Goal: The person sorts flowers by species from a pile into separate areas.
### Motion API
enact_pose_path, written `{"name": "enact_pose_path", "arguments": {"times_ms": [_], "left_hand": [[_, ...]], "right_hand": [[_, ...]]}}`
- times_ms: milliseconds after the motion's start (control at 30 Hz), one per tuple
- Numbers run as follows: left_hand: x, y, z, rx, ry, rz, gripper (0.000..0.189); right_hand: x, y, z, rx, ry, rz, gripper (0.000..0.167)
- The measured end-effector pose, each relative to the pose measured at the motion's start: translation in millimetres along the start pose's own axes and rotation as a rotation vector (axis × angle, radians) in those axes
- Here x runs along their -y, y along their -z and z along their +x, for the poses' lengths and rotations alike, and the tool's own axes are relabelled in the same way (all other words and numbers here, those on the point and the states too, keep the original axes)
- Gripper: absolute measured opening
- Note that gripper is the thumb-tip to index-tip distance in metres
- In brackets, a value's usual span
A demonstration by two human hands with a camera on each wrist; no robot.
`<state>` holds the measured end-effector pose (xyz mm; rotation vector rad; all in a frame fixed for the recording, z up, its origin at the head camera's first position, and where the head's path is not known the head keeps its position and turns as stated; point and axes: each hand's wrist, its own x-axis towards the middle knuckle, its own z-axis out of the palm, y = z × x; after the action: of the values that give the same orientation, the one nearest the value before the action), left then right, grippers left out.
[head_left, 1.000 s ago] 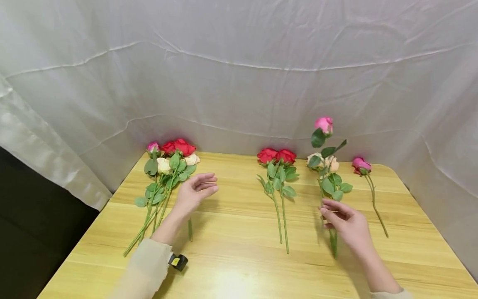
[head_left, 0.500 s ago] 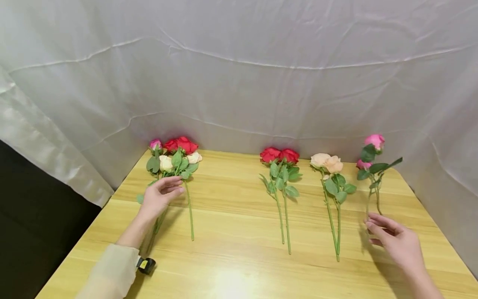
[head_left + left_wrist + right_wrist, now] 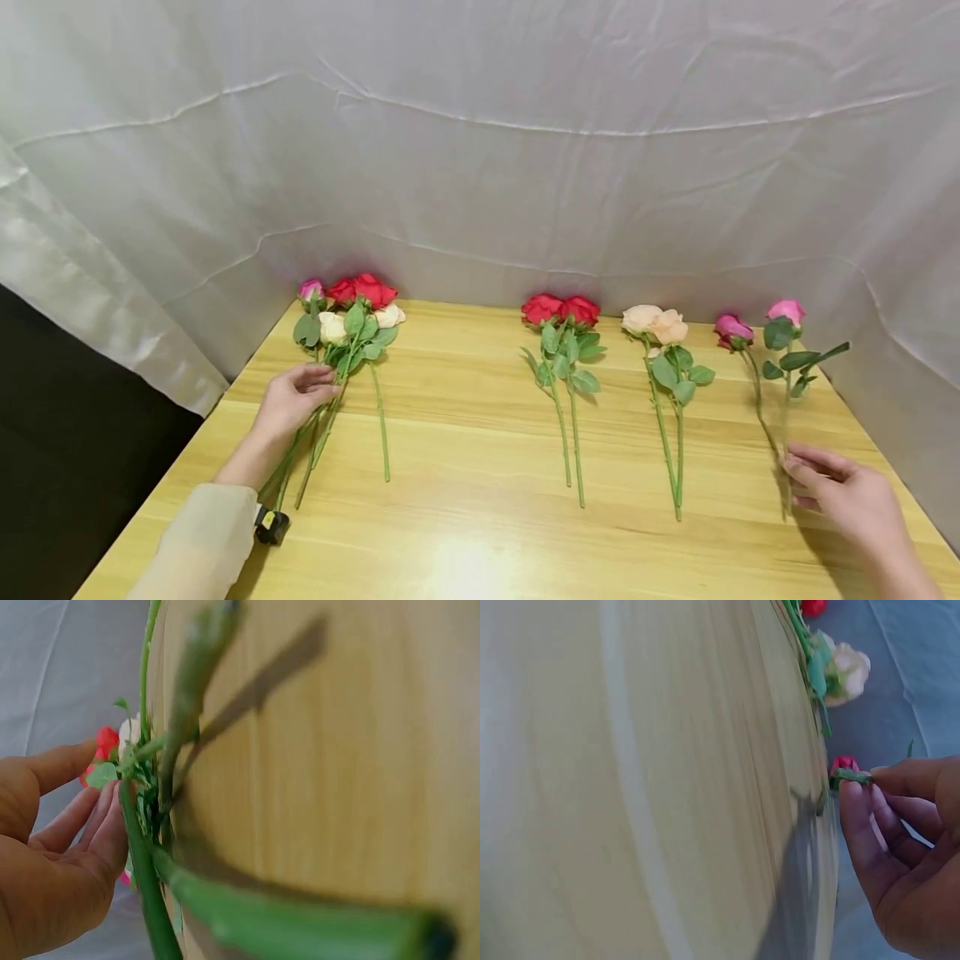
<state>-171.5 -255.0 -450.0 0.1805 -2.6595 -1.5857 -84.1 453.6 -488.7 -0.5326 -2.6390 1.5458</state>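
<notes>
At the right end of the table, my right hand (image 3: 843,492) pinches the stem of a pink rose (image 3: 786,312) between thumb and fingers. In the right wrist view the green stem (image 3: 853,777) shows at the fingertips. Beside it lies a darker magenta rose (image 3: 733,331). My left hand (image 3: 288,404) is over the left pile of roses, its fingertips right by the green stems (image 3: 142,862) in the left wrist view, thumb and fingers apart. That pile has red roses (image 3: 375,289), cream roses (image 3: 332,328) and a small magenta rose (image 3: 311,289).
Two red roses (image 3: 581,311) lie side by side right of the table's middle, with two peach roses (image 3: 667,327) farther right. A grey cloth (image 3: 480,192) hangs behind the wooden table (image 3: 465,467). A black area (image 3: 75,433) borders the left side.
My right hand has carried the pink rose rightward, past the peach roses and beyond the magenta rose, and lowered it. My left hand has moved left to the stems of the left pile.
</notes>
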Motion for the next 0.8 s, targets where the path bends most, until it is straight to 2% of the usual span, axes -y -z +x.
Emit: {"name": "enact_pose_path", "arguments": {"times_ms": [67,167,267,467,633,800], "left_hand": [[1.8,1.5,0.9,0.035,0.009,0.028,0.053],[3.4,4.6,1.9,0.089,0.015,0.085,0.053],[3.4,6.2,2.9,0.115,0.015,0.130,0.051],[1.4,8.2,4.0,0.144,0.032,0.152,0.047],[-2.0,8.1,3.7,0.134,0.021,0.172,0.047],[-4.0,3.8,4.5,0.109,-0.016,0.273,0.050]], "right_hand": [[-0.5,4.7,2.9,0.001,0.002,-0.052,0.047],[-1.9,11.3,6.6,0.030,0.015,-0.085,0.056],[-4.2,15.9,9.7,0.064,0.023,-0.093,0.054],[-6.3,19.9,18.2,0.129,0.013,-0.153,0.053],[-7.8,20.1,26.2,0.152,-0.005,-0.167,0.051],[-7.5,19.6,30.7,0.170,-0.030,-0.130,0.048]]}}
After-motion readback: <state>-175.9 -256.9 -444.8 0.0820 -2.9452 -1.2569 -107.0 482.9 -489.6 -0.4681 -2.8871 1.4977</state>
